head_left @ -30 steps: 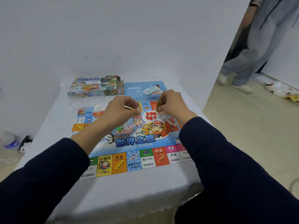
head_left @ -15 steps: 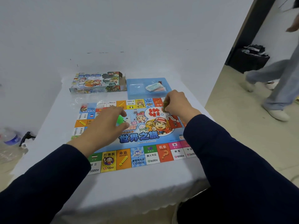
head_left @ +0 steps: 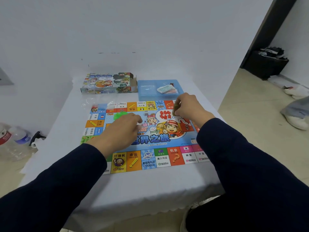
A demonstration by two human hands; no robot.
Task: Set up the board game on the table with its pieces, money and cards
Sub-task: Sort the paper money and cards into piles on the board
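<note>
Head view — right hand (head_left: 189,108) pinches small olive piece (head_left: 175,109) over glossy board (head_left: 150,141).

Far edge blocked, near edge open
Beyond the board (head_left: 150,139), passage is barred by box (head_left: 107,83) and tray (head_left: 143,96); bare tablecloth (head_left: 142,186) is left in front.

Game board (head_left: 150,136) lies mid-tabletop (head_left: 133,186); right hand (head_left: 187,108) pinches a small piece (head_left: 175,109) near its far edge, left hand (head_left: 123,126) rests on it.
</note>
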